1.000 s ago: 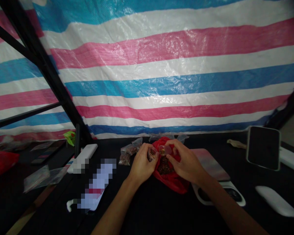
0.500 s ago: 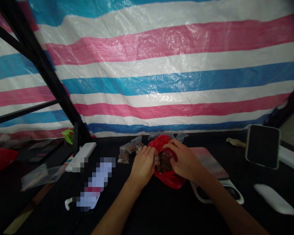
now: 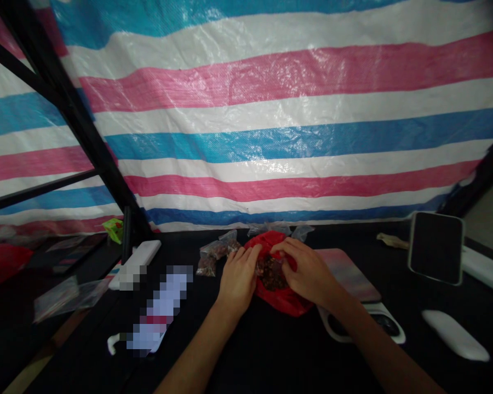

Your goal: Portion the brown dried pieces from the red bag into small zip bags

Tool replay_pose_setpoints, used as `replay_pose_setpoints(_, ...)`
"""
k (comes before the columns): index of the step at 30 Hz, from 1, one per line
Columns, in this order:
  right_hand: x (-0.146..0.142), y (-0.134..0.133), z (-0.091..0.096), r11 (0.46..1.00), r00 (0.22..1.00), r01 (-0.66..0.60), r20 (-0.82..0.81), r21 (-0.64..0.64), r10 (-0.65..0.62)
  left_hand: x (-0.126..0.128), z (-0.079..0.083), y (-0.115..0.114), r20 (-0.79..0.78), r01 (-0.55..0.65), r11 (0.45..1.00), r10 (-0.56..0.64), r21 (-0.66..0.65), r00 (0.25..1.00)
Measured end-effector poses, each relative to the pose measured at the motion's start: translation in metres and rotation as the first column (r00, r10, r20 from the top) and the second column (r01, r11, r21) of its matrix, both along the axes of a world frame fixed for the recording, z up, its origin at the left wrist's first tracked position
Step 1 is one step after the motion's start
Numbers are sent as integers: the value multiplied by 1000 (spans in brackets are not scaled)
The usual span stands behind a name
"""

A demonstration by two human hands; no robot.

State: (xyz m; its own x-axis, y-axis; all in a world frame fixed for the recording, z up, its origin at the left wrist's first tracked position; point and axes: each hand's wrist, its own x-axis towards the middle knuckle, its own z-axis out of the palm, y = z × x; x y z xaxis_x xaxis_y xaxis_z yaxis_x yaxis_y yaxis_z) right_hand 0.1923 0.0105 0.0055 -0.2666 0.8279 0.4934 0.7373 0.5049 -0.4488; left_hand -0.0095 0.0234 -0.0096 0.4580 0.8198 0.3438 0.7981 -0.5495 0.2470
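Note:
An open red plastic bag lies on the black table, with dark brown bits inside it. My left hand rests on the bag's left rim, fingers together and gripping the edge. My right hand reaches into the bag from the right, its fingertips curled into the brown bits; what they pinch is hidden. Small clear bags holding the same brown stuff lie just left of my left hand.
A striped tarp hangs behind the table, a black metal frame at left. A white bar and a blurred object lie left. A pink pad, a white device, a dark screen and a white oval object are right.
Both hands came down from above the red bag onto it. The small round thing my right hand held up is no longer seen; its fingers now dig into the brown bits.

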Motion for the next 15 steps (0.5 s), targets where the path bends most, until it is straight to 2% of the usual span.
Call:
replay_pose_setpoints(4, -1, -2, 3, 1000, 1000, -24, -10, 13, 24, 0, -2, 0, -8, 18, 999, -18, -48, 1000)
replay_pose_setpoints(7, -1, -3, 5, 999, 999, -27, -17, 36, 27, 2, -3, -2, -5, 27, 999, -27, -27, 1000)
replay_pose_setpoints(10, 0, -3, 7, 999, 999, -24, -26, 46, 25, 3, -4, -2, 30, 41, 999, -41, -11, 999)
replay_pose_setpoints(15, 0, -3, 7, 999, 1000, -11, -21, 48, 12, 3, -6, 0, 108, 58, 996, -51, -65, 993)
